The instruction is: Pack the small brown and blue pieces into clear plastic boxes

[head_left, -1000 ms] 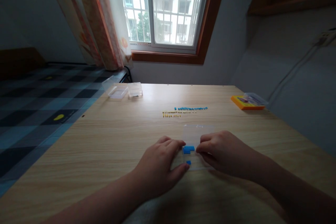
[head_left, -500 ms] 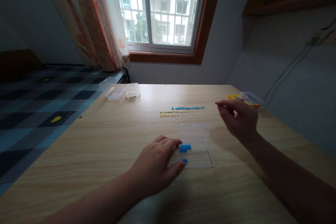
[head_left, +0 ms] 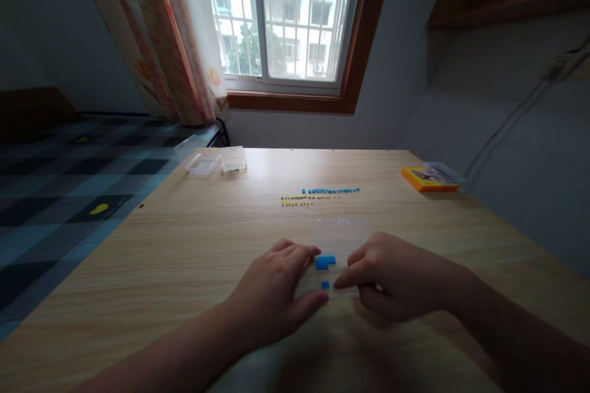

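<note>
R fingers (head_left: 350, 277): index out, tip just beside lone blue pc (head_left: 325, 285), rest curled; can't tell if anything's pinched. L fingers (head_left: 306, 251) spread wide at L edge of clear box (head_left: 342, 271), prob. steadying. Lone pc sits in box, near L corner, apart from blue cluster (head_left: 325, 262). Step, I'd guess: arranging blue pcs. Next move calls for light fingertip touch, box kept put. Farther out on counter (head_left: 184, 245): blue row (head_left: 334, 191), yellow pcs (head_left: 289, 202).
</note>
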Motion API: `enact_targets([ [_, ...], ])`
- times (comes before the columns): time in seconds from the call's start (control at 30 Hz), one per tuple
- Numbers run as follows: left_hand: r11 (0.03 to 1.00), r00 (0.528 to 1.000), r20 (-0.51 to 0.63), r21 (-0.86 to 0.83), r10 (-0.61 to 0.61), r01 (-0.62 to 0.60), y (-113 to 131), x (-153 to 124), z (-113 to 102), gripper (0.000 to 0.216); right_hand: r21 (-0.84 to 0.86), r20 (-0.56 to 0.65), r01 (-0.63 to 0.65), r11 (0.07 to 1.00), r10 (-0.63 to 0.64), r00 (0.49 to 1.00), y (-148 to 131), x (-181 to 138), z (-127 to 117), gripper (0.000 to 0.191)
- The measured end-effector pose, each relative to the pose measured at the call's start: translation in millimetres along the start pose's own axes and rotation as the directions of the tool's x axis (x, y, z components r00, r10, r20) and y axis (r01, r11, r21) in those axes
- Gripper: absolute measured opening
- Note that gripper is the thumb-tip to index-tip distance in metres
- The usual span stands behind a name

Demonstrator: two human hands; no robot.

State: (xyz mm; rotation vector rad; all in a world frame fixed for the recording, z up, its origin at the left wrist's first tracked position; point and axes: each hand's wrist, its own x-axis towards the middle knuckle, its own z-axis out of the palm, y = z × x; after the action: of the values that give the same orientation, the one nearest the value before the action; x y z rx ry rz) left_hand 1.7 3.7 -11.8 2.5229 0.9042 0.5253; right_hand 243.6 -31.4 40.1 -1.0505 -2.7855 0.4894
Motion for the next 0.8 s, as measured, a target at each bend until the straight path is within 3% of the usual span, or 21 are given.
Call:
enact_targets([
  [0.13,1.0,1.0,0.014,-0.009,-0.012,0.013,1,0,0,0.046,-0.011,0.04,-0.008,1.0,0.009,0.999,6,5,9,0.037],
  [0.6,1.0,1.0,0.02,-0.008,-0.018,0.018,2,0,-1,0.044,-0.036,-0.025,0.05,0.998,-0.051,0.998,10,5,16,0.04],
  [0.8,1.0,1.0,0.013,-0.01,-0.016,0.016,1,1,0,0.045,-0.063,0.012,0.043,0.997,-0.043,0.999,9,6,19,0.036],
])
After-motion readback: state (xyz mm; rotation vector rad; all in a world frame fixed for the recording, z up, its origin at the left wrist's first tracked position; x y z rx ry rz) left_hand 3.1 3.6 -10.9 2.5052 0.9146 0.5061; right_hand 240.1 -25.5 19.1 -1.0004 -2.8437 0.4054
